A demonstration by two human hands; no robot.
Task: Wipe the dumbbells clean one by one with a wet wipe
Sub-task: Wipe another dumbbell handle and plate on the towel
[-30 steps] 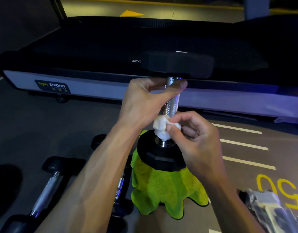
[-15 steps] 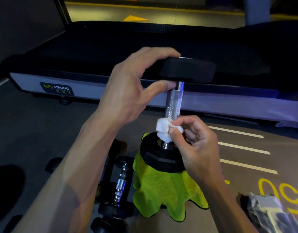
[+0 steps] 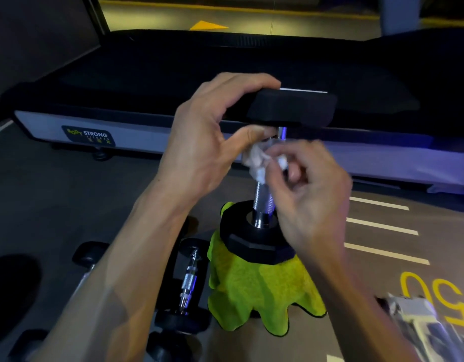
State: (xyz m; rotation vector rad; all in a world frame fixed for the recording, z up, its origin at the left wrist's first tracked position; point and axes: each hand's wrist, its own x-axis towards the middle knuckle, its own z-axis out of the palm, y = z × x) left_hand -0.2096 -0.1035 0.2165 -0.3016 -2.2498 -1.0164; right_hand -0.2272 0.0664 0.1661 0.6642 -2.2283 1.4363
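Gripping upright dumbbell (image 3: 262, 199) and wet wipe (image 3: 254, 163), fingers over grey lined gym floor (image 3: 382, 226) beside treadmill (image 3: 147, 126).

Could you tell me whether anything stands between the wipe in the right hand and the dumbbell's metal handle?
Nothing visible does. The right hand already holds the wet wipe against the upper handle, just below the top head, which the left hand steadies.

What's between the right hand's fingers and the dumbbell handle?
Head view: a crumpled white wet wipe, held by the right hand against the upper chrome handle.
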